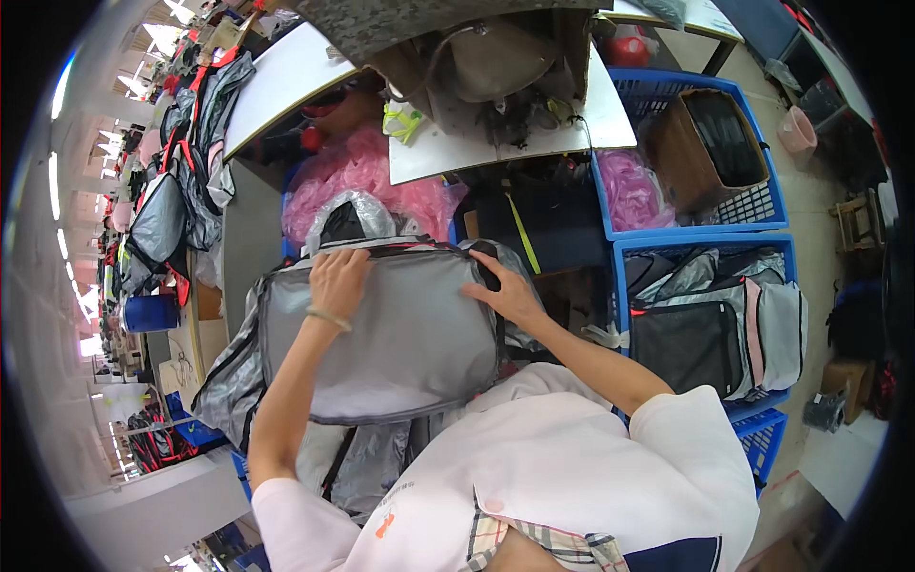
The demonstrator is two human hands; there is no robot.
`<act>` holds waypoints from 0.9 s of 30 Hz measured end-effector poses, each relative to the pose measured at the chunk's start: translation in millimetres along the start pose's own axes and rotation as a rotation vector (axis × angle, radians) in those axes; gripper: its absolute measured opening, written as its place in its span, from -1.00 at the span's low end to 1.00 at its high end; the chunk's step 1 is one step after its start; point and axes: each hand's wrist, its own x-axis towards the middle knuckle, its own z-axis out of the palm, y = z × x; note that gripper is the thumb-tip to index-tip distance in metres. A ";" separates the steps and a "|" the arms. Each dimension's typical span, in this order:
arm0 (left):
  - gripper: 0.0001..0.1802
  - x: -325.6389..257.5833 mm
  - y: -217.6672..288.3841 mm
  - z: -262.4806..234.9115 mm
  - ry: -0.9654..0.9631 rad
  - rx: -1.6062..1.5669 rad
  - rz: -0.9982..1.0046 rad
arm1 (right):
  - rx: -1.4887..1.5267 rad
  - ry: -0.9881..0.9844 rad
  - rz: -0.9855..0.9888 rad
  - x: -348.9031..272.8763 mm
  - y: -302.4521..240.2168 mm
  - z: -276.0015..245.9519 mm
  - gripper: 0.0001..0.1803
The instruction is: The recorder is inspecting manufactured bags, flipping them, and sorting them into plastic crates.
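A large grey and silver bag (pixel 391 334) lies across my lap, its broad mesh-like grey panel facing up and black trim along its far edge. My left hand (pixel 340 281) has its fingers folded over that far edge, left of the middle. At the far right corner, my right hand (pixel 513 294) grips the black-trimmed edge, the thumb resting on the grey panel and the fingertips partly hidden. Silver material of the bag (pixel 233 381) hangs down on the left side.
Ahead stands a machine (pixel 486 67) on a white table (pixel 429 153). Pink plastic film (pixel 357 172) is heaped beyond the bag. On the right, one blue crate (pixel 777 191) holds a cardboard box (pixel 681 157); a nearer blue crate (pixel 624 286) holds more bags (pixel 686 348).
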 end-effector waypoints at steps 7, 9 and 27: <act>-0.88 112.2 -3.2 31.0 -0.117 -0.128 0.047 | 0.125 0.329 0.104 62.1 19.6 -32.2 -0.53; -0.88 140.5 -6.3 27.1 -0.106 -0.084 0.021 | 0.139 0.322 0.167 86.5 17.9 -45.4 -0.54; -0.79 288.0 -34.3 77.4 -0.248 0.048 -0.069 | -0.076 0.519 0.137 246.8 48.7 -107.9 -0.79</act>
